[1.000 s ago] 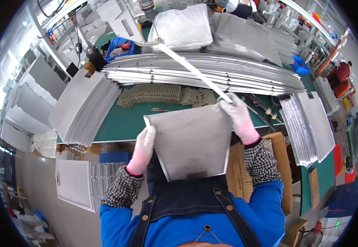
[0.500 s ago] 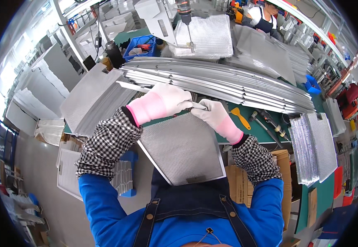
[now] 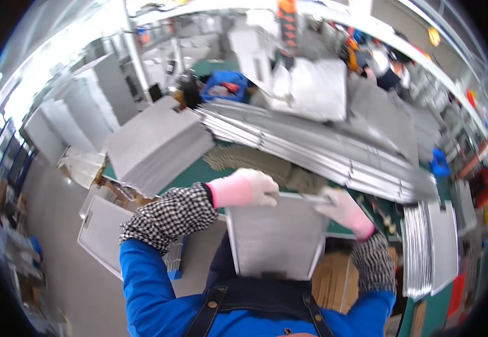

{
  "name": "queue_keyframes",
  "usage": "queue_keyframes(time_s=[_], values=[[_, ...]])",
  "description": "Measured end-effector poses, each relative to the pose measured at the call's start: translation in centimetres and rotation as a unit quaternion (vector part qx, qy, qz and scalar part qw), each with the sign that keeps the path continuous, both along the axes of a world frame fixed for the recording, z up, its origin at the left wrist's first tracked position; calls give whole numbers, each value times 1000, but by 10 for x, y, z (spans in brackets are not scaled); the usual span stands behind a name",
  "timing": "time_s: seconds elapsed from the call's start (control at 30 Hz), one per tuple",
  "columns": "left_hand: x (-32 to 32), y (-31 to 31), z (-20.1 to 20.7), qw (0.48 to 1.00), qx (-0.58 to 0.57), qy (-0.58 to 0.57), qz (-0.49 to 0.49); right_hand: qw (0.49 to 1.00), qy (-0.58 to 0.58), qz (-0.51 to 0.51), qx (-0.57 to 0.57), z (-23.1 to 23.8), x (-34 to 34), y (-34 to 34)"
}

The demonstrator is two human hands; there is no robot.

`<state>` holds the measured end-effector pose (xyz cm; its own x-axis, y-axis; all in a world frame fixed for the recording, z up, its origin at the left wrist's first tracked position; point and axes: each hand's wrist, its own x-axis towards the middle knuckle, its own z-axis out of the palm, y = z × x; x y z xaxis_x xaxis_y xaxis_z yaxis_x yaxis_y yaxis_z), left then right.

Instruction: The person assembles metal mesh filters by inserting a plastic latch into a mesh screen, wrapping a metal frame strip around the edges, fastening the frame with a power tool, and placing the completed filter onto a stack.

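Note:
A grey mesh panel with a pale metal frame point(image 3: 277, 238) leans against my apron, its top edge at the bench. My left hand point(image 3: 248, 187), in a white glove with a pink cuff, is closed over the top edge near its left corner. At the upper right corner my right hand point(image 3: 345, 209), gloved alike, has its fingers closed on the edge, somewhat blurred. A pale strip runs along the panel's top between my hands. Just beyond lie patterned knit gloves or cloths point(image 3: 249, 160) on the green bench.
A stack of mesh panels point(image 3: 157, 146) stands at the left of the bench. Long metal profiles point(image 3: 322, 149) lie across the back. More panels point(image 3: 429, 247) are at right. A blue bin point(image 3: 224, 84) and a drill stand point(image 3: 252, 56) are behind. A co-worker point(image 3: 387, 70) is at far right.
My hands have moved apart and nearer to me, onto the panel's top edge. The slim pale strip they held now appears to lie along that edge. The view has shifted.

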<state>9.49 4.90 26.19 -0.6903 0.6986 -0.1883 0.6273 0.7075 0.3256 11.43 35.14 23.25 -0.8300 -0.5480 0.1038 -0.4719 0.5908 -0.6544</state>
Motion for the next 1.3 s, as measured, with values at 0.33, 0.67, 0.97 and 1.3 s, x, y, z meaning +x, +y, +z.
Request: queue_keyframes(time_s=[0.33,0.67,0.97,1.3], values=[[-8,21,-10,996,90,5,-9,965,234,41,114,19,10,-82],[-6,-13,-41,986,166,13,-2,994,-51,75,68,19,-16,-58],[48,-15,-48,923,352,24,154,973,-137,169,70,31,-17,-64],[42,-4,-60,943,294,117,100,970,-126,196,73,28,-17,-49]])
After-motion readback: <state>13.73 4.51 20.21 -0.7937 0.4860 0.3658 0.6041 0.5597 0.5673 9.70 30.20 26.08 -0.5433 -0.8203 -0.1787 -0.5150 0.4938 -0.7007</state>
